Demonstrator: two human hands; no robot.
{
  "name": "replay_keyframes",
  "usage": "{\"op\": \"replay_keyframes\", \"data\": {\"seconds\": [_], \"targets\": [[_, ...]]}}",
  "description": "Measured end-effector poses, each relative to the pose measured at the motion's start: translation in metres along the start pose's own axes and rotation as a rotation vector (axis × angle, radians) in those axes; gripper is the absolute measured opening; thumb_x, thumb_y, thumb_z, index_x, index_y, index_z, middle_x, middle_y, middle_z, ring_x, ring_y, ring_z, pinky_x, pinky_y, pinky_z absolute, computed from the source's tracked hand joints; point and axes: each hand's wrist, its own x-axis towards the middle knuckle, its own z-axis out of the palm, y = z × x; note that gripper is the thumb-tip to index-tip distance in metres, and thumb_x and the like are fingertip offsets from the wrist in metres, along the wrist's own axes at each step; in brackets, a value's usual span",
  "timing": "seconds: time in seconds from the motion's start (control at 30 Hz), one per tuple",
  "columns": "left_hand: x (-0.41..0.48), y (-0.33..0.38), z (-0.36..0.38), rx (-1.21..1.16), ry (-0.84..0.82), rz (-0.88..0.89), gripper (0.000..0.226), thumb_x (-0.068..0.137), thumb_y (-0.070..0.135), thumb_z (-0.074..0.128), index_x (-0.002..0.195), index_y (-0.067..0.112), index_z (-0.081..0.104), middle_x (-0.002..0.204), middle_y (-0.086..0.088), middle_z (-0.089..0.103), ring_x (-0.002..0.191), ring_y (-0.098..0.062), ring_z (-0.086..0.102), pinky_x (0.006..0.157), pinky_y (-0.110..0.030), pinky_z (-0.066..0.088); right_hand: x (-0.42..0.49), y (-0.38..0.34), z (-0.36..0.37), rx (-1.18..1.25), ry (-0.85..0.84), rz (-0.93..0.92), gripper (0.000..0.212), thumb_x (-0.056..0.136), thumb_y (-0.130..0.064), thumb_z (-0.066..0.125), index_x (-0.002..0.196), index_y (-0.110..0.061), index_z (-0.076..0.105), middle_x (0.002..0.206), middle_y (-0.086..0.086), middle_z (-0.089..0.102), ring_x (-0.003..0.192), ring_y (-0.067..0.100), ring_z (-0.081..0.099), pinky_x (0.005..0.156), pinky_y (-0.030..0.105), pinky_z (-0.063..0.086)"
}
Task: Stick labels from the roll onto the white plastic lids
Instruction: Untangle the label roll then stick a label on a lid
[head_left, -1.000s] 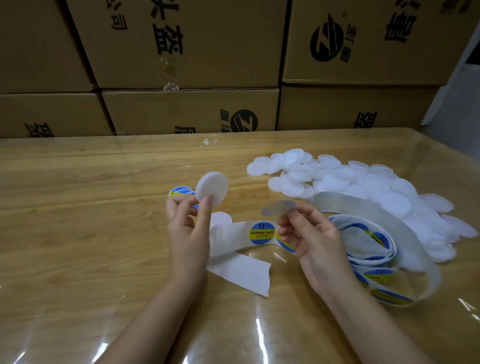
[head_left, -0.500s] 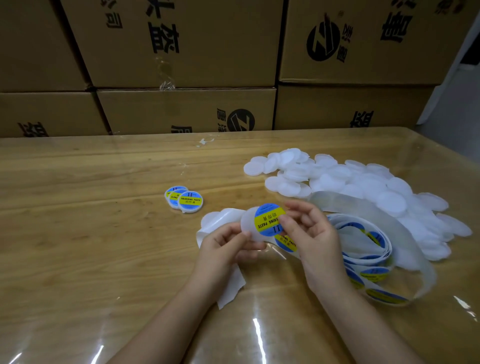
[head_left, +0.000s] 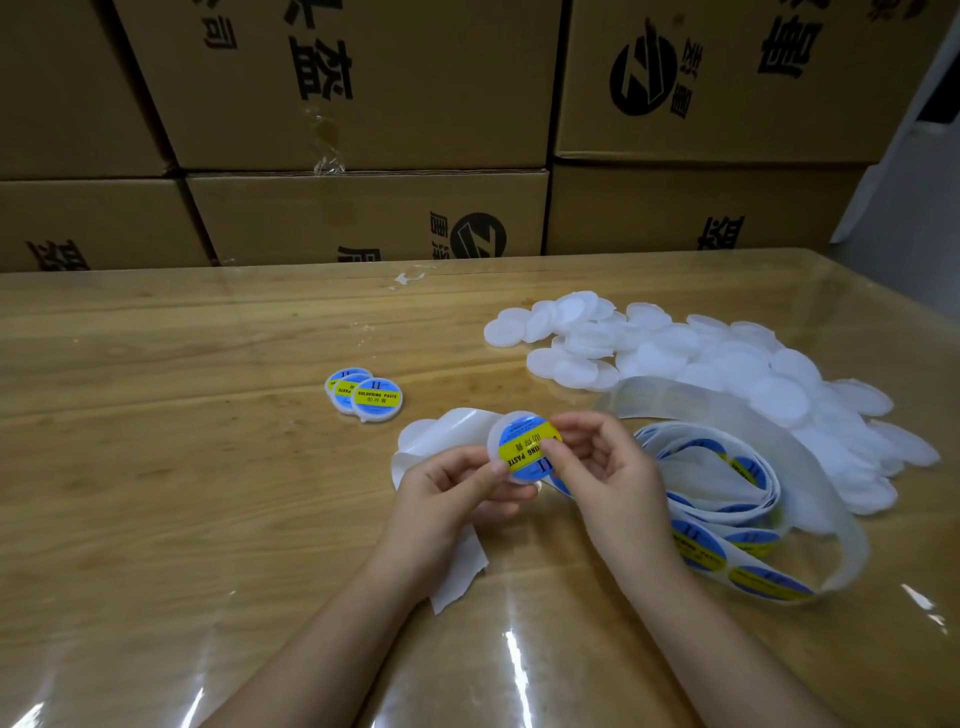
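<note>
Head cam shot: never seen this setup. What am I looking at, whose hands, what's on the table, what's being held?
No machine here: a person works with bare hands, and the single picture comes from a camera worn on their head, looking forward and down. The left hand and the right hand together hold one white lid above the table; a blue and yellow label reading "soldering paste" is on it, and the right fingers press on its edge. Finished labelled lids lie to the left. A pile of plain white lids sits to the right, and in front of it the loose label roll, with its empty backing strip trailing under the hands. Stacked cardboard boxes stand behind the table.
</note>
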Motion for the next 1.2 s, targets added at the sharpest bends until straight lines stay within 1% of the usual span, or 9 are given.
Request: {"op": "replay_keyframes", "data": {"seconds": [0.1, 0.3, 0.73, 0.83, 1.0, 1.1, 1.2], "targets": [[-0.0002, -0.0001, 0.0005, 0.006, 0.006, 0.012, 0.017, 0.079, 0.027, 0.069, 0.092, 0.017, 0.074, 0.093, -0.015, 0.073, 0.086, -0.027, 0.071, 0.064, -0.021, 0.054, 0.0001, 0.002, 0.0003, -0.025, -0.006, -0.004, 0.023, 0.083, -0.01, 0.069, 0.087, -0.032, 0.064, 0.083, -0.011, 0.07, 0.08, 0.009, 0.066, 0.075, 0.027, 0.054], [-0.0019, -0.0004, 0.0023, 0.018, 0.014, 0.023, 0.013, 0.079, 0.02, 0.065, 0.088, 0.016, 0.075, 0.09, -0.015, 0.073, 0.082, -0.027, 0.072, 0.063, -0.022, 0.054, -0.0005, 0.0029, 0.0003, -0.069, 0.0, -0.033, 0.025, 0.083, -0.01, 0.07, 0.087, -0.034, 0.063, 0.082, -0.014, 0.069, 0.079, 0.009, 0.066, 0.075, 0.03, 0.054], [-0.0031, 0.0002, 0.0037, 0.052, 0.019, 0.042, 0.014, 0.079, 0.021, 0.064, 0.087, 0.019, 0.075, 0.086, -0.014, 0.074, 0.081, -0.024, 0.072, 0.063, -0.02, 0.053, -0.0007, 0.0033, -0.0003, -0.08, -0.002, -0.028, 0.024, 0.083, -0.011, 0.069, 0.087, -0.034, 0.063, 0.083, -0.012, 0.069, 0.08, 0.011, 0.066, 0.076, 0.035, 0.055], [-0.0039, -0.0004, 0.0051, 0.067, 0.047, 0.064, 0.012, 0.079, 0.019, 0.064, 0.083, 0.017, 0.075, 0.084, -0.014, 0.074, 0.079, -0.024, 0.072, 0.062, -0.02, 0.053, -0.0009, 0.0032, 0.0003, -0.114, 0.004, -0.039, 0.024, 0.083, -0.012, 0.07, 0.087, -0.034, 0.062, 0.083, -0.013, 0.068, 0.078, 0.01, 0.066, 0.075, 0.034, 0.055], [-0.0072, -0.0041, 0.0087, 0.134, 0.113, 0.167, 0.011, 0.084, 0.005, 0.063, 0.081, 0.012, 0.071, 0.076, -0.011, 0.073, 0.073, -0.02, 0.072, 0.061, -0.018, 0.053, -0.0018, 0.0039, 0.0021, -0.175, 0.019, -0.067, 0.027, 0.082, -0.012, 0.071, 0.087, -0.036, 0.06, 0.08, -0.015, 0.067, 0.075, 0.006, 0.064, 0.072, 0.027, 0.054], [-0.0084, -0.0058, 0.0094, 0.232, 0.144, 0.243, 0.018, 0.084, 0.003, 0.066, 0.076, 0.019, 0.071, 0.072, -0.006, 0.072, 0.07, -0.019, 0.072, 0.061, -0.019, 0.053, -0.0017, 0.0049, 0.0021, -0.173, 0.017, -0.057, 0.025, 0.081, -0.013, 0.071, 0.087, -0.034, 0.06, 0.078, -0.016, 0.066, 0.073, 0.005, 0.063, 0.071, 0.023, 0.053], [-0.0085, -0.0069, 0.0091, 0.374, 0.165, 0.323, 0.018, 0.08, 0.012, 0.067, 0.074, 0.029, 0.07, 0.07, 0.004, 0.071, 0.069, -0.016, 0.072, 0.063, -0.021, 0.054, -0.001, 0.0054, 0.0025, -0.156, 0.001, -0.042, 0.025, 0.081, -0.012, 0.071, 0.087, -0.033, 0.06, 0.08, -0.018, 0.066, 0.072, 0.005, 0.063, 0.071, 0.022, 0.052]]}}
